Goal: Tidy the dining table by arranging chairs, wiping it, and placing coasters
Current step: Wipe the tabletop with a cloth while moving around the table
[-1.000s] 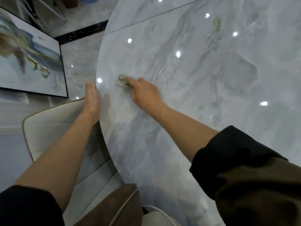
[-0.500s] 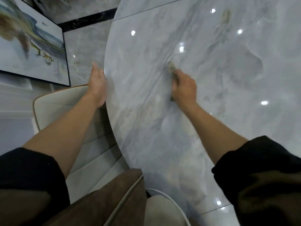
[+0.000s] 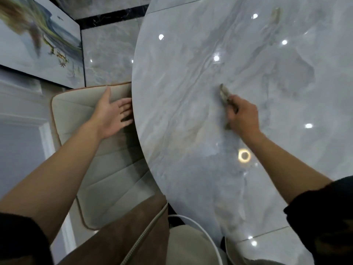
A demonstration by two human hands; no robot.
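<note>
The right hand (image 3: 242, 115) is curled round a crumpled grey-beige cloth (image 3: 224, 93) and presses it flat on the round, glossy grey marble bench (image 3: 172, 169). The cloth lies well in from the rim, about mid-way across the visible top. One bunched end sticks out beyond the knuckles and a small corner shows below the palm.

The left hand (image 3: 112, 113) is wide open, palm up towards the camera and fingers spread. It sits over the top of a cream upholstered chair (image 3: 91, 150) with tan piping. Its fingertips reach the left rim of the bench, but I cannot tell whether they touch it or the chair. That chair stands tucked against the bench's left side, partly under the rim.

A second chair (image 3: 187, 243), pale with a white edge, shows at the bottom just beside the near rim. A brown garment (image 3: 124, 236) lies in front of it. Both forearms are bare, with dark sleeves (image 3: 324, 207) pushed up.

Bright spots of light and one ring-shaped glint (image 3: 244, 155) reflect off the bench top. The floor (image 3: 108, 50) is polished grey marble tile crossed by a black strip (image 3: 110, 18). A framed painting (image 3: 38, 35) leans at the upper left.
</note>
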